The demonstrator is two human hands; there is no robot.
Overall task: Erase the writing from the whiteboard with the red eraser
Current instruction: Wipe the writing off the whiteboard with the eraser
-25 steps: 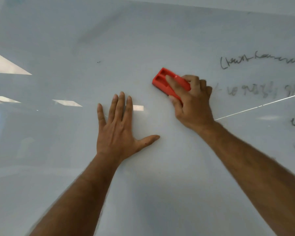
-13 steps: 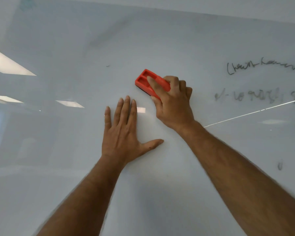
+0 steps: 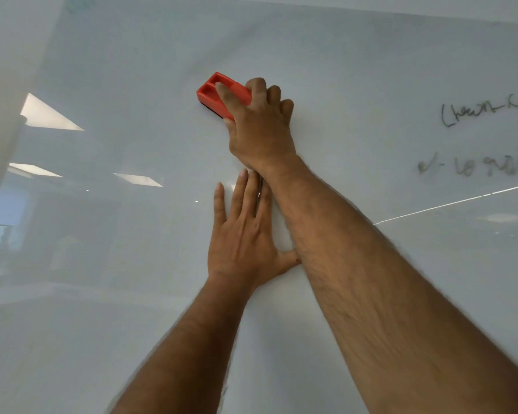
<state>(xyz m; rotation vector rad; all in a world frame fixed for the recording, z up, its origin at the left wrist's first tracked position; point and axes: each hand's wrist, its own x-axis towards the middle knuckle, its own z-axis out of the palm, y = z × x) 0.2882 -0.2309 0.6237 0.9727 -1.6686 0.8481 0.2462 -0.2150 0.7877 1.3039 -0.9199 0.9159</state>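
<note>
Whiteboard [image 3: 326, 55] fills nearly the whole frame, a glossy pale surface that mirrors ceiling lights [image 3: 47, 115] at the left. Dark handwriting [image 3: 485, 112] remains at the upper right edge, with a fainter, smudged line [image 3: 476, 168] just below it; the rest of the board looks clean. Two bare forearms rise from the bottom edge, the right one crossing over the thumb side of the left hand. The left hand [image 3: 243, 237], at centre frame, lies flat and released against the board, fingers together and pointing up, holding nothing. The right hand [image 3: 259, 130], above it, is clenched around the red eraser [image 3: 219, 95], forefinger laid along its top, thumb side hidden. The eraser sits just left of upper centre, well apart from the writing, its dark felt face pressed to the board. It looks like a light, rigid moulded plastic block with two recesses in its back, probably easy to steer. A hold across its long sides, as here, should let the felt stay flat; the smooth plastic may slip under hard pressure.
</note>
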